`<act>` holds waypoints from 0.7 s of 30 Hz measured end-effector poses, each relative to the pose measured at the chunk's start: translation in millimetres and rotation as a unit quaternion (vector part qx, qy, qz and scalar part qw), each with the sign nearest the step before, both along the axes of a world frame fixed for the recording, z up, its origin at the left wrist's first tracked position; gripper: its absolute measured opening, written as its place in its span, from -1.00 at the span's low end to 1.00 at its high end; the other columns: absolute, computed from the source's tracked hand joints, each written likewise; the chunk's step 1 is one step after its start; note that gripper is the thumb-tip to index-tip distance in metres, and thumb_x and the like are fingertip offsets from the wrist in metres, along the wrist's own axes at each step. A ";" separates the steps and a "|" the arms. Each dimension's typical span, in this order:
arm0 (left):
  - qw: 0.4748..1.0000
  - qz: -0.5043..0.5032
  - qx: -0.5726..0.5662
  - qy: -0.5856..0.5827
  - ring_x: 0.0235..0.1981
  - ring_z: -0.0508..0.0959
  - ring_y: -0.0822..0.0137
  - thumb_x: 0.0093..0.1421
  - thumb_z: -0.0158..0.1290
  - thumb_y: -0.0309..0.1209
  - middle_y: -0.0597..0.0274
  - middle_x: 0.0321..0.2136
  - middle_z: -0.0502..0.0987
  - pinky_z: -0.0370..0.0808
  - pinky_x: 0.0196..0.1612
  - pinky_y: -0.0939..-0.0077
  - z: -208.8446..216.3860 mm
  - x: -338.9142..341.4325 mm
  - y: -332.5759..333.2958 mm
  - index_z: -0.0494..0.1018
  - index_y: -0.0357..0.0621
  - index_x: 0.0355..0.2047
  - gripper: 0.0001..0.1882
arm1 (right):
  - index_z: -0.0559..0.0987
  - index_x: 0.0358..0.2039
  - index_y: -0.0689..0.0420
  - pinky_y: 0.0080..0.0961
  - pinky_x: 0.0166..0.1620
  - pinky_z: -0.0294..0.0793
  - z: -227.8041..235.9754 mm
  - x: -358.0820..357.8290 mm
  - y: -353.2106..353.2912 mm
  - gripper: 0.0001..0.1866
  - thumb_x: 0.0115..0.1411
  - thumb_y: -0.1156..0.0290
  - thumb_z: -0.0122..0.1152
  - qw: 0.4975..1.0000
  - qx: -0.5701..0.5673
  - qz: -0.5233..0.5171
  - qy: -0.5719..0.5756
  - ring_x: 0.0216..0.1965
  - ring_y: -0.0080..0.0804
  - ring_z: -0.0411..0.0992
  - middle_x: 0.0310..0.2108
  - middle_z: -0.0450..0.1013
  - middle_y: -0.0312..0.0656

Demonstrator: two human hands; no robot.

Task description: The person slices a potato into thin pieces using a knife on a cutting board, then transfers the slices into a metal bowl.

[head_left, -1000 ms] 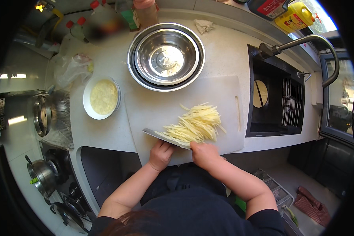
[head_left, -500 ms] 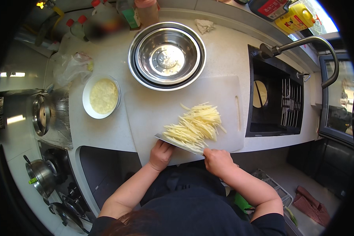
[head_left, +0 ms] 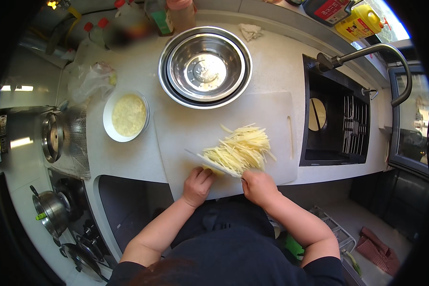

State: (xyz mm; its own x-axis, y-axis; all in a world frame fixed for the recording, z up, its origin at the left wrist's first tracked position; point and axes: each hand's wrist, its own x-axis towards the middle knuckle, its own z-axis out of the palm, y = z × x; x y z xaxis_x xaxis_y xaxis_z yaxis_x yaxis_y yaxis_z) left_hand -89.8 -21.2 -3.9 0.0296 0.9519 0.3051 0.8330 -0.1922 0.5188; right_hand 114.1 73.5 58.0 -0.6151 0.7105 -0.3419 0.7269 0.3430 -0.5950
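In front of me, a cream-white, smooth, stone-like countertop [head_left: 276, 62] stretches across the middle of the frame. Set into it, to the right of centre, is a black rectangular sink [head_left: 326, 156]. At the right edge I see a grey-framed glass window [head_left: 418, 107], and bright daylight [head_left: 399, 24] shows at the upper right. A pale, glossy wall [head_left: 31, 100] stands at the left, with two white strips of light [head_left: 16, 88]. At the lower right lies a pale grey floor [head_left: 350, 207].

We see the knife [head_left: 216, 166] blurred, its handle hidden in the right hand [head_left: 259, 186]; dark smear [head_left: 131, 33] beside bottles [head_left: 97, 35], too blurred to identify.
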 end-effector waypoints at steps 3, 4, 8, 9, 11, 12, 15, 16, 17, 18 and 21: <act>1.000 -0.011 0.000 0.008 -0.27 0.54 0.15 -0.16 0.11 -0.55 0.25 -0.32 0.55 0.56 -0.26 0.41 -0.4 -1.9 0.2 0.58 -0.13 -0.36 -0.73 | 0.47 -0.46 0.14 -0.04 -0.40 0.46 13.6 6.2 -4.1 -0.92 0.09 0.42 0.14 0.995 -0.037 0.042 -0.084 -0.49 0.09 0.49 -0.57 0.49 0.01; 1.000 -0.011 0.006 0.007 -0.26 0.54 0.15 -0.16 0.11 -0.55 0.25 -0.33 0.56 0.56 -0.25 0.41 -0.4 -2.0 1.0 0.58 -0.13 -0.36 -0.73 | 0.47 -0.45 0.13 -0.04 -0.41 0.46 13.8 6.5 -5.2 -0.93 0.09 0.42 0.13 0.993 -0.039 0.049 -0.098 -0.49 0.08 0.49 -0.56 0.49 0.01; 1.000 -0.009 0.015 -0.011 -0.24 0.55 0.10 -0.19 0.12 -0.57 0.22 -0.33 0.57 0.57 -0.24 0.37 0.3 -1.9 3.5 0.59 -0.13 -0.41 -0.75 | 0.46 -0.39 0.15 -0.03 -0.39 0.49 9.2 -6.0 -5.0 -0.92 0.08 0.46 0.08 0.985 -0.068 0.069 -0.139 -0.46 0.09 0.52 -0.53 0.52 0.04; 1.000 -0.009 0.014 -0.019 -0.23 0.55 0.08 -0.20 0.11 -0.58 0.21 -0.33 0.57 0.57 -0.24 0.35 0.7 -1.8 3.7 0.59 -0.12 -0.43 -0.75 | 0.46 -0.36 0.17 -0.03 -0.37 0.50 6.8 -14.1 -4.3 -0.90 0.07 0.48 0.06 0.983 -0.080 0.072 -0.146 -0.44 0.09 0.53 -0.51 0.53 0.06; 1.000 -0.008 0.002 -0.015 -0.22 0.55 0.09 -0.20 0.11 -0.59 0.23 -0.34 0.57 0.57 -0.23 0.36 2.3 -1.7 3.4 0.59 -0.11 -0.43 -0.75 | 0.46 -0.35 0.17 -0.02 -0.36 0.50 -1.0 -31.4 -4.1 -0.89 0.06 0.49 0.06 0.986 -0.081 0.056 -0.133 -0.43 0.09 0.53 -0.50 0.53 0.07; 1.000 -0.008 -0.004 -0.013 -0.22 0.55 0.10 -0.20 0.11 -0.59 0.23 -0.34 0.57 0.57 -0.23 0.37 2.9 -1.6 3.5 0.59 -0.11 -0.43 -0.75 | 0.46 -0.35 0.17 -0.02 -0.35 0.50 -4.2 -35.4 -3.4 -0.88 0.06 0.49 0.05 0.987 -0.081 0.048 -0.127 -0.42 0.09 0.54 -0.49 0.54 0.08; 1.000 -0.013 0.003 0.000 -0.21 0.53 0.15 -0.14 0.10 -0.54 0.26 -0.32 0.57 0.56 -0.22 0.43 2.3 -2.5 2.7 0.58 -0.10 -0.38 -0.76 | 0.46 -0.39 0.19 0.02 -0.35 0.48 -11.1 -32.0 -2.3 -0.91 0.08 0.48 0.05 0.997 -0.058 0.029 -0.044 -0.45 0.13 0.50 -0.51 0.51 0.10; 1.000 -0.013 0.002 0.002 -0.21 0.53 0.15 -0.14 0.10 -0.54 0.26 -0.32 0.57 0.56 -0.23 0.43 1.9 -2.6 2.7 0.58 -0.11 -0.38 -0.76 | 0.46 -0.40 0.19 0.02 -0.35 0.47 -11.1 -27.2 -1.2 -0.92 0.08 0.47 0.06 0.998 -0.051 0.021 -0.015 -0.46 0.14 0.49 -0.52 0.51 0.10; 1.000 -0.014 0.000 0.004 -0.21 0.53 0.15 -0.14 0.10 -0.55 0.26 -0.33 0.56 0.56 -0.23 0.43 1.7 -2.7 3.0 0.58 -0.11 -0.38 -0.76 | 0.46 -0.41 0.19 0.03 -0.35 0.46 -7.4 -22.2 -1.1 -0.92 0.09 0.46 0.06 0.998 -0.051 0.023 -0.023 -0.47 0.15 0.49 -0.52 0.51 0.10; 1.000 -0.015 -0.001 0.006 -0.21 0.53 0.15 -0.14 0.10 -0.55 0.26 -0.33 0.56 0.56 -0.24 0.43 1.3 -2.9 3.2 0.58 -0.12 -0.38 -0.76 | 0.46 -0.42 0.19 0.03 -0.36 0.46 0.0 -16.9 -1.3 -0.92 0.09 0.46 0.06 0.998 -0.051 0.024 -0.031 -0.47 0.16 0.48 -0.53 0.50 0.10; 1.000 -0.017 -0.005 -0.006 -0.21 0.53 0.14 -0.14 0.10 -0.56 0.25 -0.34 0.56 0.56 -0.24 0.43 -1.6 -3.3 1.3 0.58 -0.14 -0.40 -0.78 | 0.46 -0.42 0.19 0.03 -0.35 0.46 19.5 -3.5 -0.1 -0.91 0.09 0.45 0.06 0.993 -0.070 0.045 -0.082 -0.47 0.16 0.48 -0.52 0.50 0.09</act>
